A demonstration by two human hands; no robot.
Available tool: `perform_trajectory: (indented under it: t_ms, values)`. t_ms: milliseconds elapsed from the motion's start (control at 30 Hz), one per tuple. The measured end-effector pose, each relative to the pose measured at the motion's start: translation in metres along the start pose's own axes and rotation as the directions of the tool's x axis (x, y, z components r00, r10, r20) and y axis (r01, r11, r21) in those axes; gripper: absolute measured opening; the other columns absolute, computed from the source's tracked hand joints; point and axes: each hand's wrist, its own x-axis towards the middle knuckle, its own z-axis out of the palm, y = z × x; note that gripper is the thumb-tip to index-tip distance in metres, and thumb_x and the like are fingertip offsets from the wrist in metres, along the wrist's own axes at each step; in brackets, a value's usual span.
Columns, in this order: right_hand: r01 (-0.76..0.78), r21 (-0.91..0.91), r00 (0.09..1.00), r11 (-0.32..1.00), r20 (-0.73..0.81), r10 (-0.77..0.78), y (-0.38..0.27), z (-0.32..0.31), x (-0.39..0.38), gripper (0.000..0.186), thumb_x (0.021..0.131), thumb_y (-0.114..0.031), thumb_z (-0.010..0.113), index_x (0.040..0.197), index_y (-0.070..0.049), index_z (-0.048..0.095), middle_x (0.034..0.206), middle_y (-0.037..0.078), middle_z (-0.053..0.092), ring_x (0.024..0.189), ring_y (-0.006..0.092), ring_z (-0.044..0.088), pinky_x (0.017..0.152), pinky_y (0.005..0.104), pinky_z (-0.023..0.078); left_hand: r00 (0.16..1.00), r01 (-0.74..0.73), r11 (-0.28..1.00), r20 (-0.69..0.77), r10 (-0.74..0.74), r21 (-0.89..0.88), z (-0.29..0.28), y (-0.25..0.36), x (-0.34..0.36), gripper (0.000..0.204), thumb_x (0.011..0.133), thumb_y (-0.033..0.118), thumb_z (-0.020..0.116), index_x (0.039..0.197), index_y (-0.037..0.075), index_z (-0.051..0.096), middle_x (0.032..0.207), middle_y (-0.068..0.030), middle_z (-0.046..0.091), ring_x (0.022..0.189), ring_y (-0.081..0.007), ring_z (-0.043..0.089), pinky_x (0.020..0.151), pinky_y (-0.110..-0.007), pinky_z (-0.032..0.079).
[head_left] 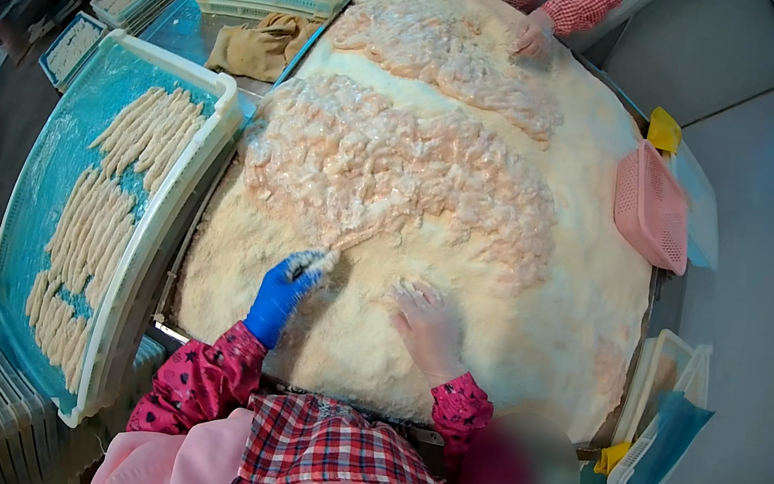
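Note:
My left hand [280, 294], in a blue glove dusted with crumbs, pinches the end of a raw, pale pink meat strip [355, 238] at the near edge of a meat pile. On the crumb layer to its right lies my right hand [429, 328], in a thin whitish glove, fingers stretched out and partly coated. Pale breading crumbs [361, 339] cover the table around both hands. Just beyond them spreads the wide pile of raw meat strips [399, 168], glossy and pink. A second meat pile [445, 64] lies farther off.
At the left, a white tray [100, 349] with a blue liner holds rows of coated strips [90, 230]. Another tray [318, 6] stands at the far left, near a tan cloth [261, 48]. A pink basket [653, 208] sits at the right edge. Across the table is another person's hand [534, 34].

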Motion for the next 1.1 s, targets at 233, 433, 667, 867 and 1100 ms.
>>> perform_trajectory:
  t_ms: [233,433,667,867,1100]
  values:
    - [0.026,0.326,0.991,0.945,0.113,-0.066,-0.008,0.001,0.012,0.022,0.075,-0.010,0.061,0.097,-0.010,0.065,0.106,0.008,0.062,0.106,0.0224,0.054,0.090,0.0340,0.042,0.927,0.349,0.744,0.324,-0.187,-0.570,0.010,0.027,-0.015,0.038,0.093,0.024,0.048,0.123,0.000,0.048,0.092,-0.0047,0.055,0.081,-0.0150,0.054,0.072,-0.028,0.048]
    - [-0.315,0.501,0.944,0.806,0.078,0.320,-0.018,-0.005,-0.013,0.022,0.079,-0.003,0.056,0.099,-0.006,0.065,0.107,0.013,0.063,0.105,0.0285,0.057,0.089,0.0357,0.045,0.902,0.400,0.280,0.321,-0.289,-0.873,0.008,0.012,-0.016,0.033,0.096,0.027,0.041,0.117,0.002,0.048,0.104,-0.0110,0.056,0.094,-0.0248,0.055,0.085,-0.037,0.046]
    - [-0.459,0.725,0.825,0.513,0.134,0.549,-0.034,0.002,0.005,0.025,0.082,-0.003,0.055,0.105,-0.004,0.063,0.108,0.015,0.062,0.101,0.0307,0.059,0.089,0.0356,0.046,0.948,0.317,0.296,0.291,-0.129,-0.901,0.027,-0.001,-0.011,0.040,0.095,0.034,0.040,0.122,0.005,0.046,0.125,-0.0146,0.049,0.117,-0.0299,0.046,0.101,-0.046,0.035]
    - [0.003,0.367,0.982,0.930,-0.178,0.068,-0.076,-0.005,0.004,0.030,0.092,-0.022,0.048,0.114,-0.006,0.060,0.116,0.012,0.059,0.115,0.0277,0.052,0.101,0.0431,0.036,0.954,0.299,0.068,0.297,-0.041,-0.952,0.060,0.013,-0.002,0.047,0.095,0.044,0.035,0.127,0.011,0.044,0.133,-0.0142,0.042,0.121,-0.0306,0.041,0.104,-0.048,0.031]
    - [0.178,0.224,0.976,0.958,-0.166,-0.143,-0.066,-0.009,0.042,0.052,0.094,-0.040,0.027,0.140,-0.016,0.033,0.147,0.010,0.025,0.139,0.0272,0.011,0.109,0.0531,0.000,0.877,-0.418,0.192,-0.338,0.342,-0.888,0.156,0.035,-0.010,0.060,0.094,0.051,0.031,0.141,0.014,0.026,0.139,-0.0067,0.039,0.125,-0.0270,0.038,0.104,-0.044,0.030]
